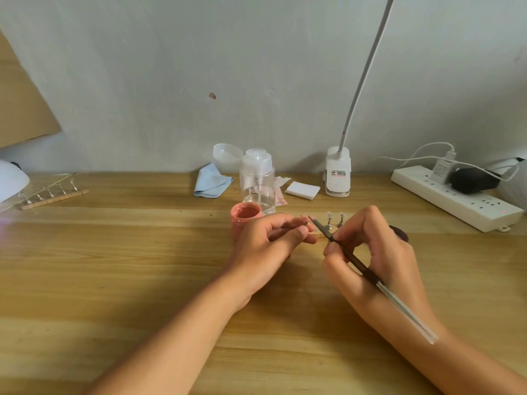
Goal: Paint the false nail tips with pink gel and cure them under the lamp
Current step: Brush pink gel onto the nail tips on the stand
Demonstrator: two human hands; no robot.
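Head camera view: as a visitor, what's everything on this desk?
gel jar: one, pink, mid-desk
pump bottle: one, clear, behind the jar
cloth: one, pale blue, left of the bottle
pad: one, white, right of the bottle
clip lamp: one, white, by the wall
power strip: one, white, far right
holder rack: one, wooden, five metal stands, far left
white dome: one, partly seen, left edge
standing holders: two, metal, right of the jar
brush: one, dark handle, held like a pen
left hand: pinches a small holder
right hand: grips the brush

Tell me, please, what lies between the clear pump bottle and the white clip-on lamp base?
A flat white square pad and crumpled paper scraps, in the head view.
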